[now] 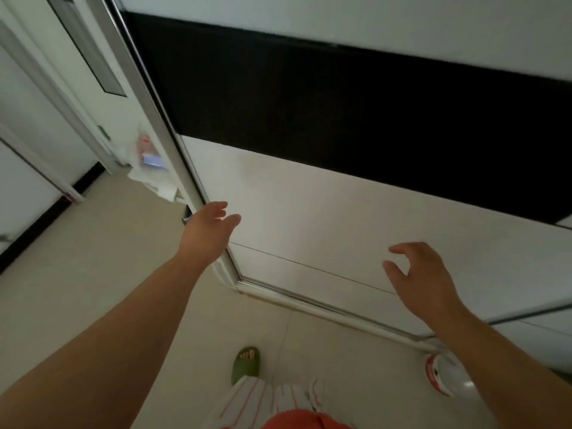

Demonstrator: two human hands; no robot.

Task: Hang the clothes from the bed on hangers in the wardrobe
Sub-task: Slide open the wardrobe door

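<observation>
Pale floor tiles are running up to the closed sliding wardrobe door (309, 212). Your left hand (207, 227) is reaching its frame edge, right hand (424, 274) hovering before its panel, both spread, empty. Clothes, hangers unseen; fingers risk pinching at the edge.

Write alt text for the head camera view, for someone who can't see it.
Two bare hands reach toward a closed sliding wardrobe door, white with a black band: the left hand at its metal edge, the right hand open before the panel. Below, a green slipper on a tiled floor.
</observation>
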